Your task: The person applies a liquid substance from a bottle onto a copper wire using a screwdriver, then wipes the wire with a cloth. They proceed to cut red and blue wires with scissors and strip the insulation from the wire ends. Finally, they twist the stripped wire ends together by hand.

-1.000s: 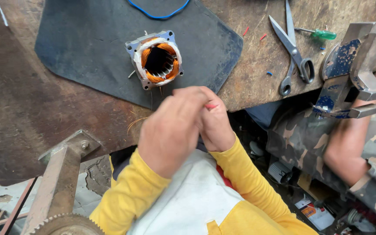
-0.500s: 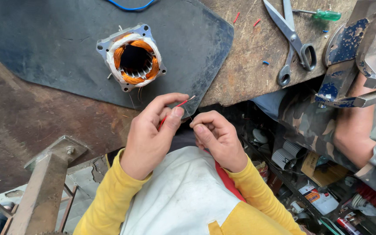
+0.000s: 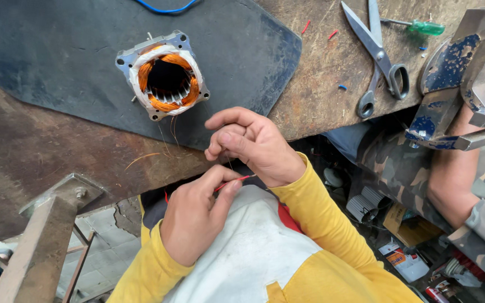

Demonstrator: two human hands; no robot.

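Red sleeve: thin red tube (image 3: 232, 182) pinched in left hand (image 3: 197, 219) fingers, off the desk's near edge, held level for threading.
Right hand (image 3: 254, 143): fingers closed on fine copper wire, kept taut.
Stator (image 3: 165, 76): on dark mat (image 3: 57, 50) by the near edge, within reach.
Scissors (image 3: 378, 53): far right corner.

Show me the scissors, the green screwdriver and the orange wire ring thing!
scissors (image 3: 378, 53): head view, on the blades near the pivot.
green screwdriver (image 3: 425, 27): head view, on its handle.
orange wire ring (image 3: 165, 78): head view, on the copper winding.

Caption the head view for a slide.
Left hand pinches a thin red sleeve; right hand holds fine wire near a motor stator.
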